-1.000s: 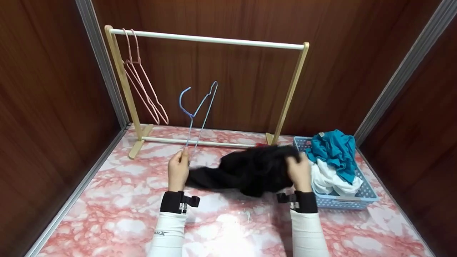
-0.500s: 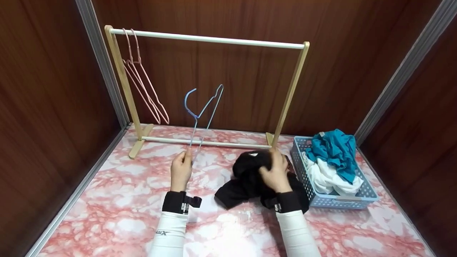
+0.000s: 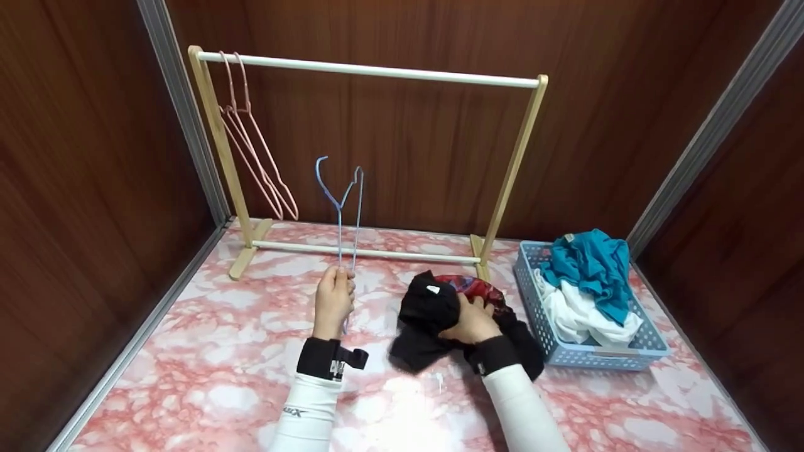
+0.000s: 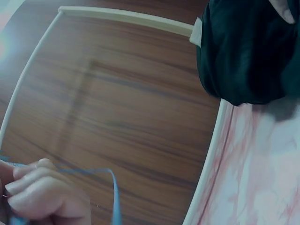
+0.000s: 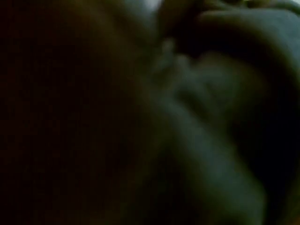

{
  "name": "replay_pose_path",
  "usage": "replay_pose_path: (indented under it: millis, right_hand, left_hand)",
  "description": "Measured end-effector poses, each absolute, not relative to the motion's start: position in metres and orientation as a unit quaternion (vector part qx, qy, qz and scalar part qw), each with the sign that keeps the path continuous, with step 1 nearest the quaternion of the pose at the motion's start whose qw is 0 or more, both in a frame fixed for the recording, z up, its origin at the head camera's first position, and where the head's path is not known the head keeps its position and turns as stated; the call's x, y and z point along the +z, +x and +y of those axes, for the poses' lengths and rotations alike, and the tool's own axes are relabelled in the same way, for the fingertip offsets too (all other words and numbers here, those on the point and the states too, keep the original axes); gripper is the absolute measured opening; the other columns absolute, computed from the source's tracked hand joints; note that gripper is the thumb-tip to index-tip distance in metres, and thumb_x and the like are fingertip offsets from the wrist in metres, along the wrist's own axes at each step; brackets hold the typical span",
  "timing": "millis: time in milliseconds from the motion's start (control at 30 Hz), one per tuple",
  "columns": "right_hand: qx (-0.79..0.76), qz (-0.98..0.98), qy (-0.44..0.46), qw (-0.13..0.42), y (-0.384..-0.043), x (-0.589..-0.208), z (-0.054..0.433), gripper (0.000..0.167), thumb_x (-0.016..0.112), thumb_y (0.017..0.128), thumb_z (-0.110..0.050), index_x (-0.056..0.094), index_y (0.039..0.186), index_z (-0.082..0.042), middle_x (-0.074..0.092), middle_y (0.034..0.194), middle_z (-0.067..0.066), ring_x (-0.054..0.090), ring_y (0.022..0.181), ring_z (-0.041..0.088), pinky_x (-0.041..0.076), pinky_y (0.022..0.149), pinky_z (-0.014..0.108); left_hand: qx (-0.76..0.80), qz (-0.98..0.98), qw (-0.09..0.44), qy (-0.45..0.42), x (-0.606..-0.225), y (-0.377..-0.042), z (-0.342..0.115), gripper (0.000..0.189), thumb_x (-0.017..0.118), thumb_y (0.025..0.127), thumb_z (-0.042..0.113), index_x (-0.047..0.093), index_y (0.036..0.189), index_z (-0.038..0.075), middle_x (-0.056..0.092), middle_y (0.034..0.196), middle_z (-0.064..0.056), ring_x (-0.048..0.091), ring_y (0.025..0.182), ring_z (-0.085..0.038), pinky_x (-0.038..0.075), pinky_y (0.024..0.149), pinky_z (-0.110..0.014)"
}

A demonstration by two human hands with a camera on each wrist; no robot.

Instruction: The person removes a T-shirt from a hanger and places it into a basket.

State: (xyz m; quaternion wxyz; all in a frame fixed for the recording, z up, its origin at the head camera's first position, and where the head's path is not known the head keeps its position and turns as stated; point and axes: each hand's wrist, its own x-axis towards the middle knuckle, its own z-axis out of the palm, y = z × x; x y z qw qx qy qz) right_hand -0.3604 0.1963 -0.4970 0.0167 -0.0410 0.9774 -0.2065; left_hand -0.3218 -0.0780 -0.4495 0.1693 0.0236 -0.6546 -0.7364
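Observation:
In the head view my left hand [image 3: 334, 298] grips a blue wire hanger [image 3: 340, 232] by its frame, hook end up. The left wrist view shows that hand's curled fingers [image 4: 47, 197] with a bend of the hanger [image 4: 115, 197] beside them. My right hand [image 3: 474, 321] holds a bunched black garment [image 3: 427, 307] with a small white mark and a red patterned part [image 3: 474, 287]. Some of the right fingers are hidden in its folds. The same garment [image 4: 248, 56] fills the upper right of the left wrist view. Dark, blurred cloth fills the right wrist view.
Behind the hands stands a clothes rack [image 3: 377, 72] with a white rail and wooden legs. Pink hangers [image 3: 267, 163] hang at its left end. To the right, a light blue basket [image 3: 612, 358] holds a teal garment [image 3: 590, 267] and a white one [image 3: 581, 314].
The black garment has come down from a stretched-out position to a bunch by the basket, its red part now showing. My right hand has shifted left; the left hand has turned the hanger slightly.

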Motion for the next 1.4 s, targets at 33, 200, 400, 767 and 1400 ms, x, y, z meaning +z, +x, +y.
replay_pose_path:
  millis: [33,200,400,767,1400]
  right_hand:
    - [-0.196,0.979,-0.052,0.01,-0.362,-0.495,0.198,0.099,0.094,0.069,-0.032,0.044,0.15,-0.005,0.044,0.143,0.039,0.039,0.131,0.066,0.042,0.099,0.078]
    - [-0.173,0.979,-0.107,-0.033,-0.372,-0.49,0.211,0.085,0.086,0.067,-0.009,0.052,0.145,-0.007,0.061,0.128,0.034,0.06,0.114,0.057,0.054,0.089,0.068]
    - [-0.273,0.946,-0.135,-0.113,-0.384,-0.482,0.238,0.076,0.079,0.067,0.002,0.054,0.138,0.002,0.068,0.124,0.031,0.066,0.112,0.048,0.053,0.099,0.058]
    - [-0.372,0.894,-0.048,-0.246,-0.37,-0.388,0.286,0.077,0.078,0.076,-0.003,0.044,0.145,0.007,0.055,0.14,0.037,0.053,0.13,0.054,0.042,0.111,0.062]
    - [-0.353,0.857,0.223,-0.303,-0.35,-0.371,0.383,0.073,0.074,0.086,-0.016,0.037,0.148,-0.006,0.038,0.148,0.038,0.036,0.138,0.059,0.036,0.11,0.071]
  left_hand:
    - [-0.744,-0.648,0.164,0.016,-0.449,-0.321,-0.076,0.028,0.033,0.113,0.012,0.051,0.101,-0.007,0.041,0.064,0.004,0.034,0.047,-0.003,0.028,0.041,-0.014]
    - [-0.744,-0.647,0.167,-0.007,-0.445,-0.319,-0.071,0.028,0.033,0.113,0.012,0.05,0.1,-0.005,0.049,0.059,0.004,0.037,0.044,-0.003,0.029,0.039,-0.015]
    - [-0.759,-0.627,0.171,-0.045,-0.437,-0.32,-0.069,0.025,0.033,0.112,0.01,0.048,0.096,-0.003,0.054,0.055,0.003,0.039,0.039,-0.003,0.03,0.039,-0.015]
    - [-0.734,-0.635,0.225,-0.085,-0.392,-0.335,-0.071,0.028,0.033,0.113,0.01,0.047,0.091,-0.002,0.059,0.054,0.005,0.041,0.038,-0.004,0.03,0.04,-0.015]
    - [-0.697,-0.65,0.303,-0.018,-0.326,-0.373,-0.114,0.026,0.034,0.113,0.013,0.049,0.092,0.006,0.058,0.051,0.01,0.043,0.036,-0.001,0.034,0.04,-0.015]
